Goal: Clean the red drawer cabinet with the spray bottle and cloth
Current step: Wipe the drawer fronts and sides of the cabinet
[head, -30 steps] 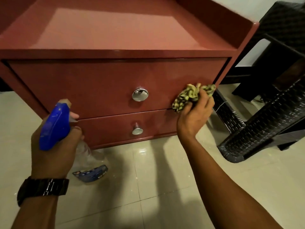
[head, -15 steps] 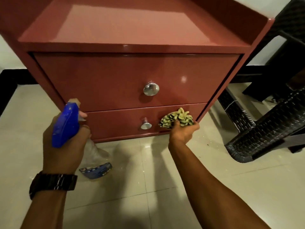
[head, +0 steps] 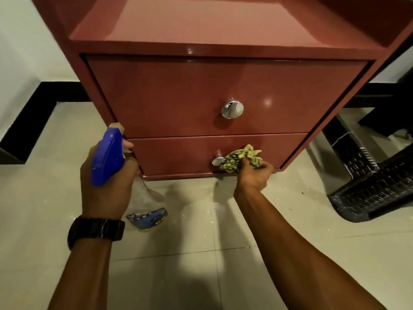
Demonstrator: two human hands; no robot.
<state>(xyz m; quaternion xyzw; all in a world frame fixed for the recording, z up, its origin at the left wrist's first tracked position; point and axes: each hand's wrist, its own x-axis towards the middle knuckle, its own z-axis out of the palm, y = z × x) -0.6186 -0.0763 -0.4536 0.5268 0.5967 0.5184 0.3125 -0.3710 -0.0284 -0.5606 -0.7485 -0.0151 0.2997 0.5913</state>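
Note:
The red drawer cabinet [head: 178, 97] stands on the tiled floor with two shut drawers, each with a round chrome knob. My right hand [head: 253, 175] grips a crumpled yellow-green patterned cloth [head: 240, 158] and presses it against the lower drawer front, right beside the lower knob [head: 218, 159]. My left hand [head: 107, 186] holds a clear spray bottle [head: 145, 202] with a blue trigger head [head: 107, 156], its nozzle pointing toward the cabinet's lower left corner. A black watch sits on my left wrist.
A black woven chair or stool [head: 375, 186] stands close to the cabinet's right side. A white wall with black skirting [head: 33, 117] runs behind on the left. Pale floor tiles [head: 201, 253] spread out in front of the cabinet.
My right hand has carried the cloth from the upper drawer's right end down to the lower drawer, then leftward to the lower knob. The view has shifted left; the bottle stays held.

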